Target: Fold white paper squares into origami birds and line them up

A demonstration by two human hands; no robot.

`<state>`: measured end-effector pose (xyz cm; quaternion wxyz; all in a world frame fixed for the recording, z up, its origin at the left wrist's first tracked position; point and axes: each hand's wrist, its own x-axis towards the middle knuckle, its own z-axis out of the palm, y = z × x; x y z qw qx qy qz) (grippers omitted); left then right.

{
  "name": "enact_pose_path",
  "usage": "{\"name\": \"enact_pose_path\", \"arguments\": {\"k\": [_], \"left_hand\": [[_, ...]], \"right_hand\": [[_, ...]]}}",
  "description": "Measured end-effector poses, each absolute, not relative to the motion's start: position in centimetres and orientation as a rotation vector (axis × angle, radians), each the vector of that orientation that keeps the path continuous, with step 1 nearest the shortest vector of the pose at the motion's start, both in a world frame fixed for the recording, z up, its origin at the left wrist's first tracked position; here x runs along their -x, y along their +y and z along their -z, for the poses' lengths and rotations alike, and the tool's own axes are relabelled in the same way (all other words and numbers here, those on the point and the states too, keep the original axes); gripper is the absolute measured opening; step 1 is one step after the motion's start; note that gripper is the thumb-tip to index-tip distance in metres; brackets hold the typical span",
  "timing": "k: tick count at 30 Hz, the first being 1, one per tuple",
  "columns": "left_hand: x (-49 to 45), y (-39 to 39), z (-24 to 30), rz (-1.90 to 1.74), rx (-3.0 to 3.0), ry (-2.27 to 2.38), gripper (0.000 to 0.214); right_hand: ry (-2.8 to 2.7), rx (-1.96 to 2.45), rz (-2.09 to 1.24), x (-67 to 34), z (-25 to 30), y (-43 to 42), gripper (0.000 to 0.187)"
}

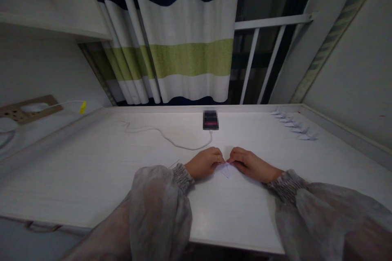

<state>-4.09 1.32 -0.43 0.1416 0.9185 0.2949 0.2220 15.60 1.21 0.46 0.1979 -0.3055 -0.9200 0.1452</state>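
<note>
A small piece of folded white paper lies on the white desk between my hands, its creased point towards me. With a ring on one finger, my left hand pinches the paper's upper left part. From the other side my right hand pinches its upper right part, fingertips close to those of the left. The fingertips cover the paper's top edge, so the exact folds there are hidden. Both wrists are in gathered cuffs of sheer grey sleeves.
A phone-like dark device with a blurred screen sits at the back, a white cable trailing left from it. Several folded paper pieces stand in a row at the back right. A power strip is at the left wall; a curtain hangs behind.
</note>
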Motion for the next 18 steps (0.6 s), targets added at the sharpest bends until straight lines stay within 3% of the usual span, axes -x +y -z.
{"name": "enact_pose_path", "arguments": {"k": [10,18], "left_hand": [[4.08,1.47,0.44,-0.593,-2.648,0.798,0.022],[4.03,1.25,0.41,-0.625,-2.611,0.813,0.026]], "right_hand": [[-2.616,0.954,-0.254,-15.44,-0.36,0.62,0.018],[-2.653,0.766,-0.328,-15.96,-0.63,0.68,0.022]]}}
